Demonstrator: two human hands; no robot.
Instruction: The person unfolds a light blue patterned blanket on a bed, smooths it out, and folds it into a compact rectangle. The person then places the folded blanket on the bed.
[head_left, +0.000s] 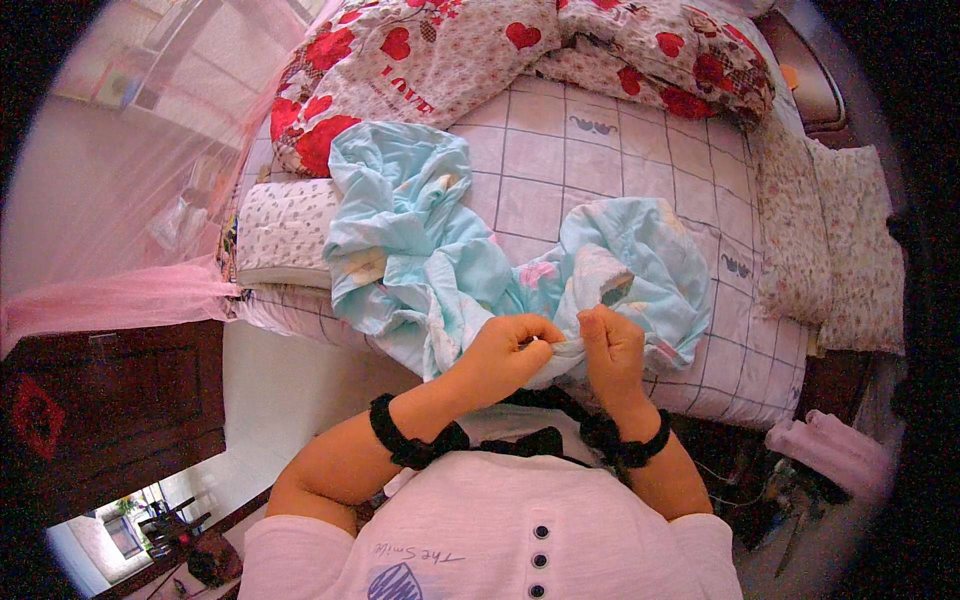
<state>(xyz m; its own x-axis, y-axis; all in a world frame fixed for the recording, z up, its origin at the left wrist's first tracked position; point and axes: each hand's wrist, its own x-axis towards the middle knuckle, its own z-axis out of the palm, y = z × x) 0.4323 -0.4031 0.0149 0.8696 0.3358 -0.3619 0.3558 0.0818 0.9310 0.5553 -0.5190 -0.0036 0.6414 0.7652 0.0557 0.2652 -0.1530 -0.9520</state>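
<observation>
A light blue patterned cloth (442, 247) lies bunched on the bed's checked sheet (525, 142), its near edge drawn up towards my body. My left hand (517, 345) pinches this edge between thumb and fingers; a small white bit shows at the fingertips. Close beside it on the right, my right hand (613, 349) is closed on the same edge, thumb up. A folded-over part of the cloth with a pale underside stands just beyond my right hand. Black bands circle both wrists.
A quilt with red hearts (450, 60) is heaped at the bed's far side. A white patterned pillow (285, 232) lies left, floral fabric (832, 240) hangs right. Pink netting (120, 292) drapes at left above a dark wooden door (112, 390). Pink cloth (832, 450) lies lower right.
</observation>
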